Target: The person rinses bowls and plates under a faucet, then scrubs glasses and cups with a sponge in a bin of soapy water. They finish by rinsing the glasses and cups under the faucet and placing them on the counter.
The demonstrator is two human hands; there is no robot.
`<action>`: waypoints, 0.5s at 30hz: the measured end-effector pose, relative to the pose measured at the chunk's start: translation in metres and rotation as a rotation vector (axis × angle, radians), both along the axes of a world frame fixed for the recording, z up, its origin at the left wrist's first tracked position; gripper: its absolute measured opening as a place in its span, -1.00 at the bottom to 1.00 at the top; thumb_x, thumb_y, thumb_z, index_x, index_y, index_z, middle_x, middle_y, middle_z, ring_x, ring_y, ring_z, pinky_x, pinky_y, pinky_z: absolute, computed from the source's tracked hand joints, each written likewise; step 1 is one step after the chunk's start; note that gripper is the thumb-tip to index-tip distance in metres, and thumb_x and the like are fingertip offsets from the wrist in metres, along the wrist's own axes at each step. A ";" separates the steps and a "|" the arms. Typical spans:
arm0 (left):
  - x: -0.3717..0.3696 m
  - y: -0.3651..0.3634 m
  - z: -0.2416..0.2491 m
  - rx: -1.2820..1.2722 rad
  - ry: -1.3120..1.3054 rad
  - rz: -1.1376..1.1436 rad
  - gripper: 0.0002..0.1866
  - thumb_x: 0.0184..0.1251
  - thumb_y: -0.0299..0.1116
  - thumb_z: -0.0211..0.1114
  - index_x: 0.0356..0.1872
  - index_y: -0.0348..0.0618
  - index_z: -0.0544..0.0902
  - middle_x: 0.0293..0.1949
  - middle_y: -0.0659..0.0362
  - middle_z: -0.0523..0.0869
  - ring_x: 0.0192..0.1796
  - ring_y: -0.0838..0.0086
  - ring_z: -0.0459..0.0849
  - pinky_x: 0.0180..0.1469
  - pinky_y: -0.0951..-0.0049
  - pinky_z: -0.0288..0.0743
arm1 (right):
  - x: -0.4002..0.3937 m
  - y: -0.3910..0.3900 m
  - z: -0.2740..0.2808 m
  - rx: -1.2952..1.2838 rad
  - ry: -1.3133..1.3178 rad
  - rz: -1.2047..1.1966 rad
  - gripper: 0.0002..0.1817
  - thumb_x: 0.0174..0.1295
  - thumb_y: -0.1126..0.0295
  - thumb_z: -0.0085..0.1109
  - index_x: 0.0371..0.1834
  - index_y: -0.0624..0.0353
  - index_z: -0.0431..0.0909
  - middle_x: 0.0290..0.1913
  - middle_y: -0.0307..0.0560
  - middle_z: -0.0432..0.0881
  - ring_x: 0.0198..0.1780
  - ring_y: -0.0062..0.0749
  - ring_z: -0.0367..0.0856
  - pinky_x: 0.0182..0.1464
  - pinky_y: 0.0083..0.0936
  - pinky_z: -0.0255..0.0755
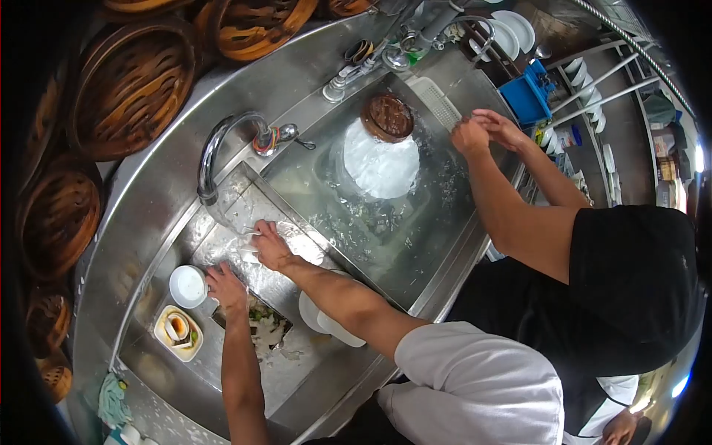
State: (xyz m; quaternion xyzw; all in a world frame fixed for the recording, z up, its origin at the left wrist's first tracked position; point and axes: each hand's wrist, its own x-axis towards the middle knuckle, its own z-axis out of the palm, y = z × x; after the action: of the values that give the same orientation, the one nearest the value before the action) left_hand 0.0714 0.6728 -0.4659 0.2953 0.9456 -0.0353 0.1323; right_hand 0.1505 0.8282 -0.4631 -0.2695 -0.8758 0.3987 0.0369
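Note:
My left hand (227, 288) has its fingers apart and slightly bent beside a round white bowl (188, 286); the fingertips reach its rim. Below that bowl, a square white dish (194, 345) carries brown sauce and a smaller dish. In the same metal basin (215, 374), my right hand (272, 246) is closed around something small and white under the curved faucet (208, 167). Its exact shape is hidden by splashing water and glare. Between my forearms lie food scraps (268, 326) over an opening, and white plates (337, 326) are partly covered by my right arm.
A co-worker in black (630, 289) stands at the right, hands over the edge of a water-filled sink (437, 259). A brown round item (387, 117) sits by white foam there. Wooden steamer baskets (133, 81) line the left and top. A blue container (525, 95) stands upper right.

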 end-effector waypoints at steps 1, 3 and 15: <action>-0.002 -0.007 -0.002 -0.086 0.088 0.000 -0.54 0.27 -0.37 0.22 0.19 0.01 0.37 0.31 -0.11 0.28 0.27 -0.02 0.36 0.03 -0.32 0.43 | 0.006 -0.003 0.001 -0.002 0.046 -0.050 -0.76 -0.12 0.54 0.32 -0.30 0.25 0.62 0.16 0.11 0.32 0.22 0.10 0.27 0.26 -0.20 0.31; -0.001 -0.010 -0.012 -0.053 0.184 -0.040 -0.55 0.24 -0.41 0.22 0.17 -0.04 0.40 0.27 -0.14 0.32 0.23 -0.01 0.39 0.05 -0.24 0.45 | 0.008 -0.005 -0.027 0.024 0.151 -0.051 -0.76 -0.08 0.52 0.31 -0.28 0.26 0.61 0.19 0.14 0.32 0.22 0.19 0.26 0.34 -0.14 0.23; -0.021 0.076 0.049 1.025 -0.651 0.178 -0.72 0.37 -0.32 0.13 -0.01 -0.25 0.56 0.00 -0.14 0.61 0.01 0.00 0.59 0.06 0.18 0.48 | 0.019 -0.044 -0.044 -0.003 0.276 -0.228 -0.71 -0.05 0.67 0.21 -0.22 0.16 0.59 0.00 0.08 0.47 0.15 -0.01 0.43 0.30 -0.24 0.29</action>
State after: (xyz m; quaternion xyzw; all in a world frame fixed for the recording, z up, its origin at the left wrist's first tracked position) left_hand 0.0499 0.7487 -0.4169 0.2367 0.7743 0.5273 0.2577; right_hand 0.1692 0.7845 -0.5070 -0.3098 -0.8255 0.4266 0.2013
